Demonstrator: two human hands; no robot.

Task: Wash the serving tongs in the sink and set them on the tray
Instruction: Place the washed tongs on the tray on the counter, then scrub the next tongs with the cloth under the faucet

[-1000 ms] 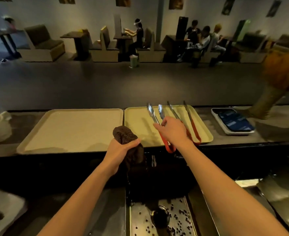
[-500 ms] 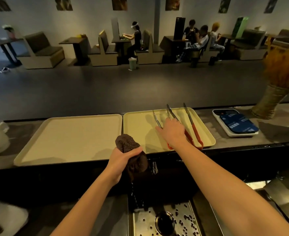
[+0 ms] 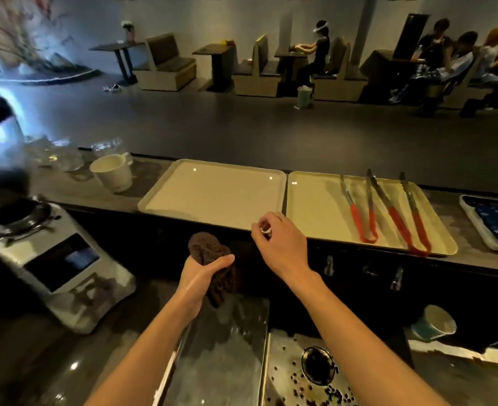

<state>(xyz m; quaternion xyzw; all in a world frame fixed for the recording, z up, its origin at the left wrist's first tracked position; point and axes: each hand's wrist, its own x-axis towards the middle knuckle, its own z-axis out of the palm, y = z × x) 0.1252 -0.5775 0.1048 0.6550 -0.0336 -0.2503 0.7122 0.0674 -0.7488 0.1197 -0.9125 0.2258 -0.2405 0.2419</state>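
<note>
Two pairs of metal serving tongs with red handles lie on the right beige tray (image 3: pixel 315 212): a shorter pair (image 3: pixel 359 215) and, to its right, a longer pair (image 3: pixel 400 218). My right hand (image 3: pixel 280 244) hovers at the counter's front edge, left of that tray, fingers loosely curled and apart, holding nothing. Lower and to the left, my left hand (image 3: pixel 204 273) is closed around a dark brown cloth (image 3: pixel 209 250). The steel sink (image 3: pixel 294 373), with a dark drain and scattered small dark bits, lies below my right forearm.
A second beige tray (image 3: pixel 212 194) sits left of the first. A white mug (image 3: pixel 113 172) stands further left, near clear plastic wrap. A white machine with a screen (image 3: pixel 60 259) stands low left. A phone on a small tray (image 3: pixel 497 221) and a paper cup (image 3: pixel 435 322) sit right.
My right hand let go of the shorter tongs on the right tray and drew back left to the counter edge. The view swung left; my left hand still grips the cloth.
</note>
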